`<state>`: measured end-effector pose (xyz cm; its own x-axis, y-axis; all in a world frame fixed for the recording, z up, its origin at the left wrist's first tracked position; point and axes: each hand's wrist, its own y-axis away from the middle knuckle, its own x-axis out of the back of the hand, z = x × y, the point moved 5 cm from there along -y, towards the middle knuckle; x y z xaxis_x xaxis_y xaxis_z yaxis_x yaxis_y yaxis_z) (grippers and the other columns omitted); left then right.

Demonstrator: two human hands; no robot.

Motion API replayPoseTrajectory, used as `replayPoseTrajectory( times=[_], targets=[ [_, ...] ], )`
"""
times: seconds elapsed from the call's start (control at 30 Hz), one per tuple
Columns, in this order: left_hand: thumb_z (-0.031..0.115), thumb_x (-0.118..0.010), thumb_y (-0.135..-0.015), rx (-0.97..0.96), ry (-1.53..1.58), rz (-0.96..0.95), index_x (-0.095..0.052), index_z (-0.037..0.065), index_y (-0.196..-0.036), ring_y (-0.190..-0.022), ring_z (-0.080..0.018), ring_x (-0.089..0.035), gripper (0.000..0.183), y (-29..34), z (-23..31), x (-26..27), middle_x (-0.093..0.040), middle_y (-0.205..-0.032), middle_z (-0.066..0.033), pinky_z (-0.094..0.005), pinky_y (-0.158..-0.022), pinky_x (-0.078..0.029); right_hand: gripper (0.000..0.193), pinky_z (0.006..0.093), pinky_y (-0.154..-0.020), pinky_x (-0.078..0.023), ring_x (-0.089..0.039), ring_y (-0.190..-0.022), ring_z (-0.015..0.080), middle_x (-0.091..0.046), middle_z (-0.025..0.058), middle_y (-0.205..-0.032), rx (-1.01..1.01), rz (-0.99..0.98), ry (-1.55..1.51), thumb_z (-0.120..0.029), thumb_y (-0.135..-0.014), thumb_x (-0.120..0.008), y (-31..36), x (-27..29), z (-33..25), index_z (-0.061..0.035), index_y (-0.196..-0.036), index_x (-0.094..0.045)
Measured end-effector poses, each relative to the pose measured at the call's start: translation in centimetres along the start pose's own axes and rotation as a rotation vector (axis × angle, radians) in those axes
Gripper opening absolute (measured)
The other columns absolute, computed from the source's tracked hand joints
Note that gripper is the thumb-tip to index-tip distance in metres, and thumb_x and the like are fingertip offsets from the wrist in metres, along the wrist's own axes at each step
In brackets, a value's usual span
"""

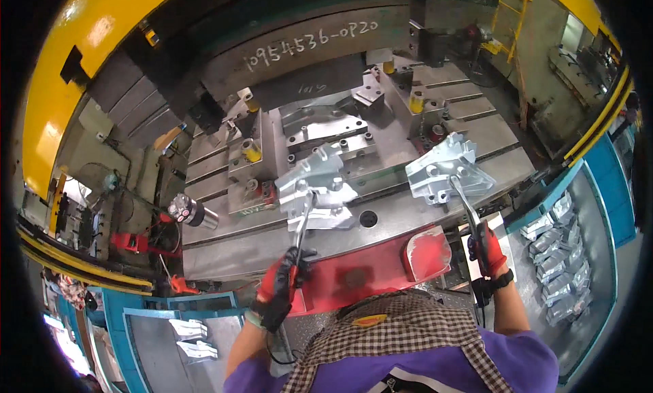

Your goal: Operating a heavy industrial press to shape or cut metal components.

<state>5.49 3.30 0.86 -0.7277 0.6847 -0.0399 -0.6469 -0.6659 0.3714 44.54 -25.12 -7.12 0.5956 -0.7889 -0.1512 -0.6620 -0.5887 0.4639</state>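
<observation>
In a red-and-black glove, my left hand (277,291) is closed round the handle of long metal tongs (301,233). The far end of these tongs meets a bent, silvery stamped sheet-metal part (314,172) in front of the lower die (326,133). My right hand (492,253), gloved alike, is wrapped round a second pair of tongs (466,204). Their tip overlaps another stamped metal part (445,167) over the right side of the press bed (507,165). Whether the jaws are clamped on either part is too small to tell.
The dark upper die block (320,43) hangs over the bed. Yellow-topped posts (416,102) flank the lower die. A red bench-like ledge (360,274) lies before me. Blue-edged bins with stamped parts (561,270) stand right and left. A round button unit (190,211) sits left.
</observation>
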Motion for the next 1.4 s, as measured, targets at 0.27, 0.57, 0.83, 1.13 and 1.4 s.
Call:
replayPoseTrajectory(
  times=[0.27, 0.57, 0.83, 1.13, 1.4],
  targets=[
    [0.034, -0.041, -0.098, -0.028, -0.057, -0.017, -0.056, 0.007, -0.120, -0.076, -0.0068, -0.050, 0.037, 0.4, -4.8, 0.7, -0.059, -0.088, 0.0015, -0.0231, -0.064, -0.044, 0.045, 0.0245, -0.050, -0.035, -0.043, -0.054, 0.0092, -0.049, -0.0043, -0.065, -0.035, -0.426, -0.164, -0.052, -0.096, -0.035, -6.2, -14.7, -1.7, -0.0137, -0.096, -0.059],
    [0.022, -0.048, -0.096, -0.078, 0.252, -0.082, -0.053, 0.005, -0.123, -0.078, -0.0076, -0.050, 0.032, 2.1, -2.7, -0.1, -0.058, -0.094, -0.0002, -0.0215, -0.066, -0.043, 0.069, 0.0414, -0.102, -0.033, -0.039, -0.126, 0.0241, -0.042, 0.0102, -0.139, -0.153, -0.265, 0.043, -0.061, -0.091, -0.035, -18.8, -31.8, -3.3, -0.0073, -0.135, -0.041],
    [0.017, -0.052, -0.095, 0.071, -0.036, -0.162, -0.049, 0.002, -0.127, -0.093, -0.0122, -0.055, 0.035, 2.5, -13.4, 7.1, -0.059, -0.110, -0.0045, -0.0259, -0.080, -0.044, 0.062, 0.0455, -0.089, -0.042, -0.053, -0.109, 0.0422, -0.054, 0.0256, -0.121, 0.387, -0.117, 0.806, -0.054, -0.091, -0.038, -20.6, -33.9, -6.6, -0.0025, -0.124, -0.051],
    [0.019, -0.068, -0.083, 0.099, -0.330, -0.443, -0.052, 0.006, -0.126, -0.108, -0.0201, -0.054, 0.048, 7.4, -12.6, 5.0, -0.059, -0.118, -0.0066, -0.0331, -0.091, -0.043, 0.044, 0.0283, -0.076, -0.047, -0.056, -0.084, 0.0134, -0.061, 0.0053, -0.100, 0.124, -0.806, 0.405, -0.024, -0.089, -0.060, -3.6, -19.6, -2.2, 0.0019, -0.123, -0.050],
    [0.042, -0.069, -0.072, -0.144, -1.079, -0.120, -0.058, 0.018, -0.122, -0.120, -0.0362, -0.046, 0.057, 8.3, -14.2, 5.2, -0.055, -0.125, -0.0125, -0.0442, -0.100, -0.036, 0.064, 0.0412, -0.096, -0.041, -0.054, -0.111, 0.0281, -0.059, 0.0133, -0.117, 0.714, -0.556, 1.499, -0.033, -0.072, -0.072, 7.8, -7.3, 5.0, -0.0125, -0.128, -0.049]
  ],
)
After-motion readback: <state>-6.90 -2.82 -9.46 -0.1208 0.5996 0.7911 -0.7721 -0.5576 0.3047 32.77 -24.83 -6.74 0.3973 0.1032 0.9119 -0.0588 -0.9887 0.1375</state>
